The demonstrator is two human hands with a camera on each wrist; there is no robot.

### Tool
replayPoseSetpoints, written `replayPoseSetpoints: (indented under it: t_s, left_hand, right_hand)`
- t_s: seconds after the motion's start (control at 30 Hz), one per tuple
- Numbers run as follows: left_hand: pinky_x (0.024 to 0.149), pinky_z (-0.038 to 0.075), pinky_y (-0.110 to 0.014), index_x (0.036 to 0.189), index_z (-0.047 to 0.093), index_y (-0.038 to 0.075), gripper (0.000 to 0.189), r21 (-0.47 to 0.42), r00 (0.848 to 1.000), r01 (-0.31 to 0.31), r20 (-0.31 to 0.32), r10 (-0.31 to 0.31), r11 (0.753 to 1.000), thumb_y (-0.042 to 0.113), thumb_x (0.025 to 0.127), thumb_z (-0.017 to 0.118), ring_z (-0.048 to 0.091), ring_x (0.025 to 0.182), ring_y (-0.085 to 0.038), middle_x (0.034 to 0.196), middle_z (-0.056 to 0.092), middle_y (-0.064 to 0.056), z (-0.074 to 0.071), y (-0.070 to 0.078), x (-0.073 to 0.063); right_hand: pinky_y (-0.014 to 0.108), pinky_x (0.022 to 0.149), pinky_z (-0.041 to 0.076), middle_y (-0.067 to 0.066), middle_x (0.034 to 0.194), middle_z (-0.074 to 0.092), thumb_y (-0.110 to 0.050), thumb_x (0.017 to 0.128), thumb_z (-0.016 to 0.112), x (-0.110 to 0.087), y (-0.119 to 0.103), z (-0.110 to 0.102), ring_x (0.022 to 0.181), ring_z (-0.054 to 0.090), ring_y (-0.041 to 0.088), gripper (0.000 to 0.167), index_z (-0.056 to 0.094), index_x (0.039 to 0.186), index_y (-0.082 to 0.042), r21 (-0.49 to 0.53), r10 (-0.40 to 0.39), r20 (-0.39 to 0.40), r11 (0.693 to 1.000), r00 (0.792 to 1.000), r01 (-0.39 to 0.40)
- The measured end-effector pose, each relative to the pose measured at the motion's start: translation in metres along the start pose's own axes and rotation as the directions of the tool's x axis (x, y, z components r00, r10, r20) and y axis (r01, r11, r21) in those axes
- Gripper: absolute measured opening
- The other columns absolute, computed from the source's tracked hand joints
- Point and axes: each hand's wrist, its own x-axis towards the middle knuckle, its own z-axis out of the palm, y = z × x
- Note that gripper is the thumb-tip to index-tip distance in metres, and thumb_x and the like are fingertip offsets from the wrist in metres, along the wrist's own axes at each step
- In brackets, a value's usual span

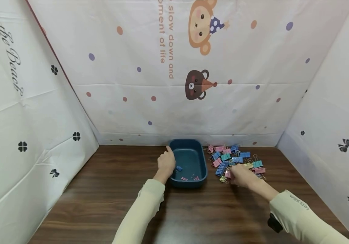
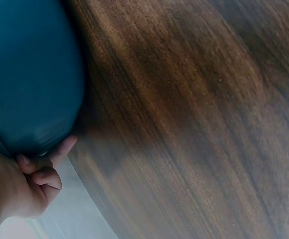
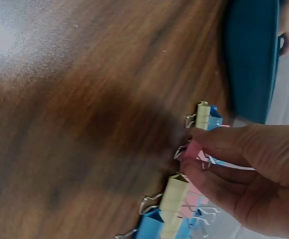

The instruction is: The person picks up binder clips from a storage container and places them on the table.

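Note:
A dark teal rectangular bin (image 1: 204,161) stands on the table. At its left side, my left hand (image 1: 166,164) holds the rim; the left wrist view shows some of its fingers (image 2: 47,179) curled by the wall. Inside the bin lie a few small binder clips, blue ones (image 1: 179,168) and pink ones (image 1: 196,178). To the right of the bin, my right hand (image 1: 243,174) reaches into the near edge of a heap of binder clips (image 1: 225,156). Between its thumb and fingers it pinches a pink binder clip (image 3: 192,148), close to a yellow clip (image 3: 174,194).
The brown wooden table (image 1: 116,203) extends left and toward me. A white patterned cloth (image 1: 150,112) rises behind, with more cloth at both sides. The heap mixes blue, pink, teal and yellow clips, some with wire handles sticking up.

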Motion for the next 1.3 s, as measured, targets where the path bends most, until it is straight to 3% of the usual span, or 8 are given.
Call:
replayPoseSetpoints:
  t_s: [0.17, 0.37, 0.57, 0.73, 0.9, 1.1, 1.2, 1.3]
  left_hand:
    - [0.062, 0.060, -0.036, 0.157, 0.033, -0.003, 0.080, -0.008, 1.000, -0.001, 0.012, 0.001, 1.000, 0.033, 0.096, 0.072, 0.071, 0.070, -0.024, 0.109, 0.074, -0.016, 0.000, 0.001, 0.001]
    - [0.062, 0.060, -0.037, 0.157, 0.033, -0.003, 0.080, -0.016, 1.000, 0.012, 0.010, -0.012, 1.000, 0.033, 0.096, 0.072, 0.071, 0.068, -0.024, 0.103, 0.074, -0.016, 0.000, 0.000, 0.003]
    - [0.064, 0.061, -0.037, 0.156, 0.033, -0.003, 0.081, -0.025, 1.000, 0.025, -0.008, -0.025, 0.999, 0.033, 0.095, 0.073, 0.071, 0.069, -0.025, 0.102, 0.074, -0.016, -0.003, -0.006, 0.008]
    - [0.063, 0.060, -0.036, 0.157, 0.032, -0.003, 0.081, -0.027, 1.000, 0.024, 0.006, -0.024, 0.999, 0.033, 0.096, 0.072, 0.070, 0.068, -0.024, 0.103, 0.074, -0.017, -0.002, -0.008, 0.008]
    - [0.068, 0.061, -0.038, 0.157, 0.033, -0.003, 0.080, -0.052, 1.000, 0.020, 0.015, -0.019, 0.998, 0.032, 0.096, 0.072, 0.072, 0.074, -0.026, 0.107, 0.074, -0.018, 0.000, -0.008, 0.009]
    - [0.062, 0.060, -0.037, 0.157, 0.033, -0.002, 0.079, -0.058, 1.000, 0.022, 0.012, -0.021, 0.998, 0.032, 0.097, 0.072, 0.068, 0.065, -0.024, 0.099, 0.074, -0.017, 0.000, -0.007, 0.009]
    - [0.056, 0.056, -0.036, 0.157, 0.033, -0.002, 0.075, -0.066, 1.000, 0.006, 0.010, -0.005, 0.998, 0.029, 0.098, 0.069, 0.065, 0.060, -0.023, 0.093, 0.073, -0.017, 0.001, -0.006, 0.007]
    - [0.054, 0.055, -0.036, 0.157, 0.034, -0.002, 0.070, -0.070, 1.000, 0.006, 0.006, -0.006, 0.998, 0.025, 0.100, 0.065, 0.064, 0.058, -0.023, 0.091, 0.072, -0.017, 0.002, -0.005, 0.005]
  right_hand:
    - [0.025, 0.052, 0.045, -0.002, 0.062, 0.062, -0.003, 0.075, 0.086, 0.001, 0.002, 0.011, 0.056, 0.052, 0.006, 0.022, 0.066, 0.067, -0.007, 0.019, 0.035, -0.045, 0.999, 0.998, -0.034]
    - [0.031, 0.053, 0.052, 0.001, 0.074, 0.069, -0.011, 0.079, 0.087, 0.011, -0.003, -0.006, 0.061, 0.061, 0.011, 0.015, 0.072, 0.078, -0.009, -0.047, 0.132, 0.035, 0.990, 0.991, -0.130]
    - [0.030, 0.051, 0.051, 0.004, 0.077, 0.071, -0.001, 0.086, 0.074, 0.046, -0.021, -0.049, 0.061, 0.060, 0.014, 0.011, 0.074, 0.079, -0.009, -0.089, 0.088, 0.026, 0.992, 0.996, -0.085]
    - [0.030, 0.054, 0.049, 0.004, 0.075, 0.068, -0.006, 0.092, 0.072, 0.087, -0.049, -0.060, 0.061, 0.059, 0.013, 0.013, 0.072, 0.079, -0.009, -0.094, 0.044, 0.033, 0.995, 0.998, -0.040]
    - [0.032, 0.068, 0.058, 0.007, 0.089, 0.074, -0.014, 0.095, 0.072, 0.132, -0.081, -0.044, 0.076, 0.068, 0.017, 0.010, 0.076, 0.092, -0.005, -0.064, -0.006, 0.177, 0.998, 0.984, 0.018]
    - [0.041, 0.098, 0.055, 0.013, 0.127, 0.069, -0.022, 0.099, 0.068, 0.170, -0.109, -0.008, 0.115, 0.067, 0.028, 0.032, 0.070, 0.125, -0.004, 0.081, -0.047, 0.428, 0.997, 0.902, 0.013]
    - [0.039, 0.097, 0.055, 0.012, 0.128, 0.069, -0.021, 0.097, 0.069, 0.179, -0.116, 0.009, 0.115, 0.067, 0.027, 0.034, 0.069, 0.128, -0.005, 0.130, -0.027, 0.451, 0.991, 0.892, -0.036]
    - [0.037, 0.092, 0.056, 0.011, 0.123, 0.071, -0.020, 0.095, 0.072, 0.184, -0.122, 0.019, 0.108, 0.068, 0.024, 0.032, 0.070, 0.124, -0.006, 0.145, 0.027, 0.441, 0.984, 0.897, -0.100]
